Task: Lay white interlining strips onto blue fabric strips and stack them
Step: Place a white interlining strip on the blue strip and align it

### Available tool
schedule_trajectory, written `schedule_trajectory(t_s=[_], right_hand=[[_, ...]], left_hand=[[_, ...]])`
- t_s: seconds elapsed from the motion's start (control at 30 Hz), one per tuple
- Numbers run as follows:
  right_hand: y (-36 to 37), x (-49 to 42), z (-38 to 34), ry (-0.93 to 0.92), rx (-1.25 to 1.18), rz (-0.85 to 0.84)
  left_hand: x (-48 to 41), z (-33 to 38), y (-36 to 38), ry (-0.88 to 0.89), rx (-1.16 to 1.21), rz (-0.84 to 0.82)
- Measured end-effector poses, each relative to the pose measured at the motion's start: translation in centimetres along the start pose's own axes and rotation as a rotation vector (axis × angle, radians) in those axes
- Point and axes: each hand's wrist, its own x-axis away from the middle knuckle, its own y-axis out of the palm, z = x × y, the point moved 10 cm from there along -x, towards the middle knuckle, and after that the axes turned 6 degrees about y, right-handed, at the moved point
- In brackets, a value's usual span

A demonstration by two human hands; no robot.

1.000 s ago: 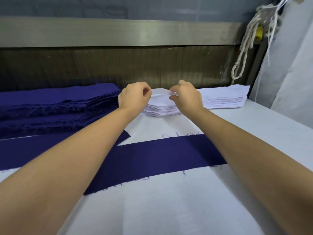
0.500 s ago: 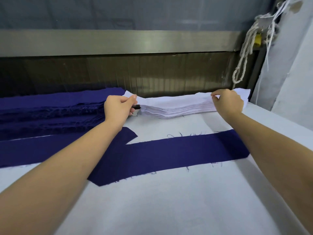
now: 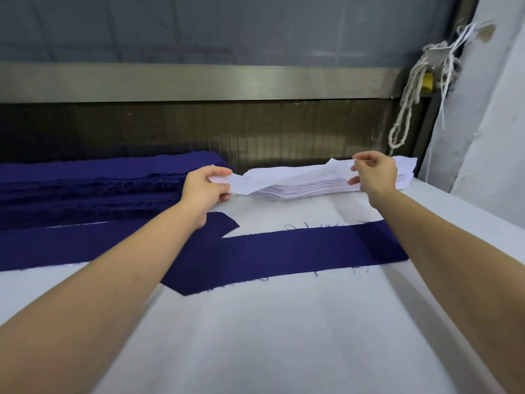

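One white interlining strip (image 3: 287, 174) is lifted a little above the white pile (image 3: 318, 186) at the back of the table. My left hand (image 3: 205, 189) pinches its left end and my right hand (image 3: 375, 173) pinches its right end. In front of the pile a single blue fabric strip (image 3: 287, 253) lies flat on the white table cover, with my forearms crossing over its ends. A second blue strip (image 3: 51, 248) lies to the left, partly overlapped by the first.
A thick pile of blue fabric (image 3: 93, 183) fills the back left. Behind the piles runs a dark slatted wall (image 3: 284, 132) under a metal rail. A knotted white rope (image 3: 409, 95) hangs at the back right. White table cover (image 3: 284, 336) spreads toward me.
My hands have slid apart from the middle of the white pile to its two ends, and the top strip now hangs lifted between them.
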Motion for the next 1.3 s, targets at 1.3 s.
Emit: schedule_trajectory(t_s=[1.3], right_hand=[[-5.8,9.2,3.6,0.132,0.005,-0.311]], left_hand=[[9.0,-0.5,-7.2,0.053,-0.425,-0.350]])
